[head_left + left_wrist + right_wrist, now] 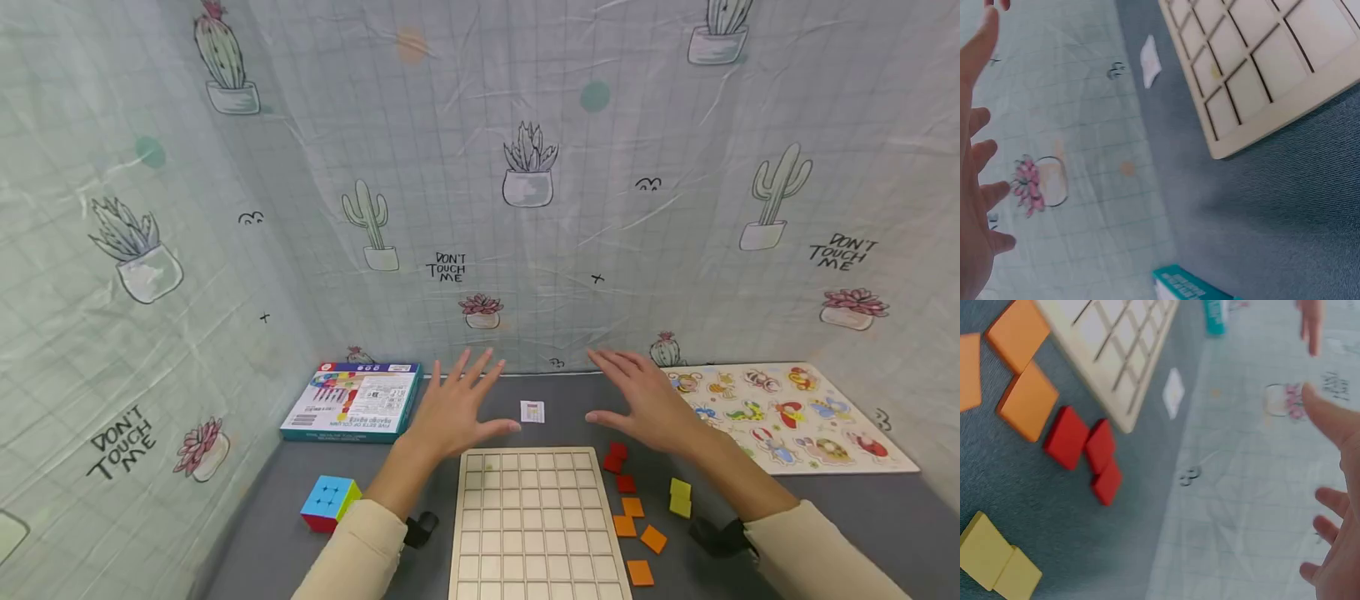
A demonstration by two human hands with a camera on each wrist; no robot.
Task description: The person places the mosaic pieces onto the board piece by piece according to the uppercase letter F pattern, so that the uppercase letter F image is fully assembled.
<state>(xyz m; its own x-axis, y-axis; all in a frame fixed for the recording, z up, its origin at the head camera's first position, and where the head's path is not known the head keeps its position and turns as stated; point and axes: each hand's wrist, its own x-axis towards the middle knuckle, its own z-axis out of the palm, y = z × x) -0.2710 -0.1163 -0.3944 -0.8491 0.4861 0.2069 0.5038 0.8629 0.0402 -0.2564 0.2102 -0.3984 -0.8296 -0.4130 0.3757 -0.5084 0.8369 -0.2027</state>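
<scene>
My left hand (452, 410) is raised above the back of the table with its fingers spread, holding nothing. Opposite it, my right hand (643, 398) hovers with straight fingers and nothing in its grasp. Below and between them lies a wooden grid board (531, 525) with many square recesses. Right of the board are several loose square tiles: red tiles (625, 483), orange tiles (654, 539) and yellow tiles (680, 497). In the right wrist view the red tiles (1067, 437) lie near the board's corner, some touching each other.
A rubik's cube (328, 502) sits left of the left forearm. Behind it lies a flat cardboard box (356, 402). A small white printed packet (532, 412) lies beyond the board. At the back right is a picture puzzle board (795, 412). A cactus-print curtain (480, 208) encloses the table.
</scene>
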